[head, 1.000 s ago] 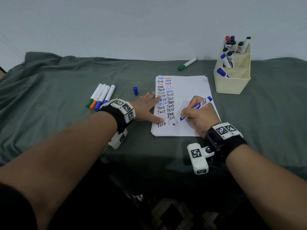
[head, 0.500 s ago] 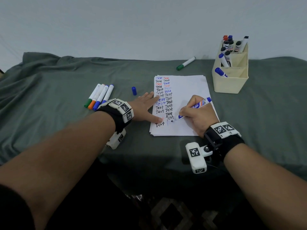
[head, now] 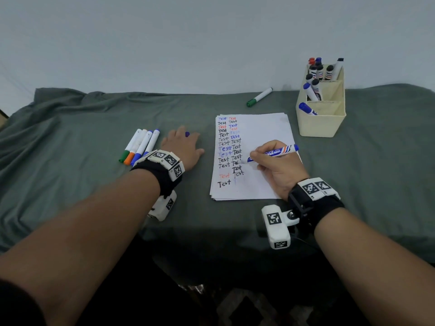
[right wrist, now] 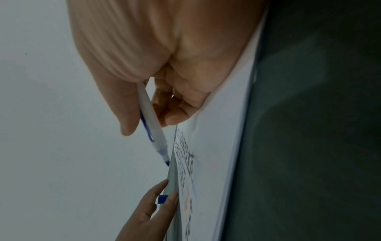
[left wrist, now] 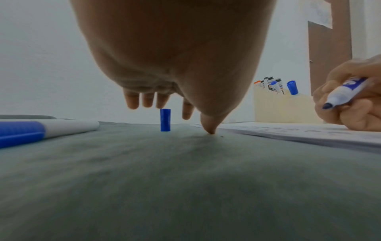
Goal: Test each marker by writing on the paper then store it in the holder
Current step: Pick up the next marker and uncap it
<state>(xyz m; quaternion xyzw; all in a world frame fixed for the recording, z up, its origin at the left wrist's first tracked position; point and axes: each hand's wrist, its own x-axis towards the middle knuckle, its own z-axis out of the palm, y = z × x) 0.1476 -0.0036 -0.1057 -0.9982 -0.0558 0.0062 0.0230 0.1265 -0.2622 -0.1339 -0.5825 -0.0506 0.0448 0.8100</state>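
Note:
My right hand (head: 261, 156) grips an uncapped blue marker (head: 274, 152) over the white paper (head: 263, 132). Rows of "Test" are written on that paper. The marker's tip (left wrist: 327, 106) hangs a little above the sheet. Left of the paper, my left hand (head: 183, 147) hovers on the grey cloth with relaxed fingers. It is over a small blue cap (left wrist: 165, 119) that stands upright. The thumb tip touches the cloth, and the fingers are just above the cap without holding it. The right wrist view shows the marker (right wrist: 153, 130) and the cap (right wrist: 162, 199) between the left fingers. The cream holder (head: 322, 123) stands at the back right.
Several capped markers (head: 141, 147) lie side by side left of my left hand. One green-capped marker (head: 259, 97) lies at the back near the wall. The holder has several markers in its compartments. A grey cloth (head: 70, 137) covers the table.
My left hand has slid off the paper's left edge and gone left and back over the blue cap. My right hand has lifted the marker tip off the sheet.

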